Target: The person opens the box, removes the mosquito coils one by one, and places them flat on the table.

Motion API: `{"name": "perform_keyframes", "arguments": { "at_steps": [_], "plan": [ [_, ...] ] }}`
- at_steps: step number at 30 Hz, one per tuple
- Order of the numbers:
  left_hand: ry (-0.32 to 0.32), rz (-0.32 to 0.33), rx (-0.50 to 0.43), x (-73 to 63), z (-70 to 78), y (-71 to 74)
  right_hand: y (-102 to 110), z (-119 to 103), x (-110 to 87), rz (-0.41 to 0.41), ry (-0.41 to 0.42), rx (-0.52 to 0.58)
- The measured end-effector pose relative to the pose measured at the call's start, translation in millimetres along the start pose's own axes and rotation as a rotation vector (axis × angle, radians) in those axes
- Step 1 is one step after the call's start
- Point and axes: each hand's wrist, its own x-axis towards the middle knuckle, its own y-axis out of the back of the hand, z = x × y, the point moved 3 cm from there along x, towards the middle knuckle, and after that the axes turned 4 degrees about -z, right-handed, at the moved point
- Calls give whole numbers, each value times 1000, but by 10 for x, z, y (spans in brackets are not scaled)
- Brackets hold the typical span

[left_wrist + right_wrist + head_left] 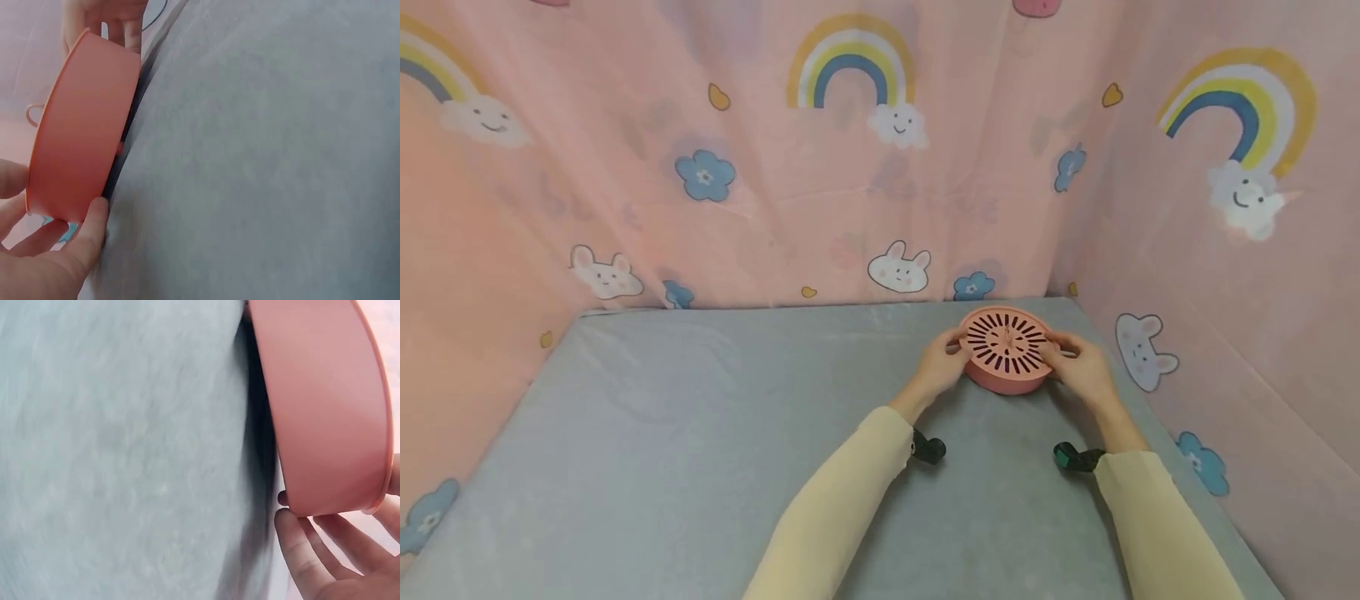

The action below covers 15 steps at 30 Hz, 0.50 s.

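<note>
Round pink box (1006,353), right of centre.
We see it gripped between left hand (940,365) and right hand (1084,373).

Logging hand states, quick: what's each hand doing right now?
Left hand: closed, holding one side of the round pink box.
Right hand: closed, holding the opposite side of it.

The surface (662,467) is grey. Pink sheeting (760,250) rises behind it, printed with rainbows (852,42), blue flowers (704,176) and rabbit heads (901,272).
</note>
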Motion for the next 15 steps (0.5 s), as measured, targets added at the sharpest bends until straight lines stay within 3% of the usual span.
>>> {"name": "perform_keyframes", "arguments": {
  "at_steps": [5,15],
  "plan": [
    [19,-17,-69,-31,-31,113,-60,-78,-17,-19,-16,28],
    [13,-36,-64,-78,-67,360,-255,-176,-26,-69,-10,59]
  ]
}}
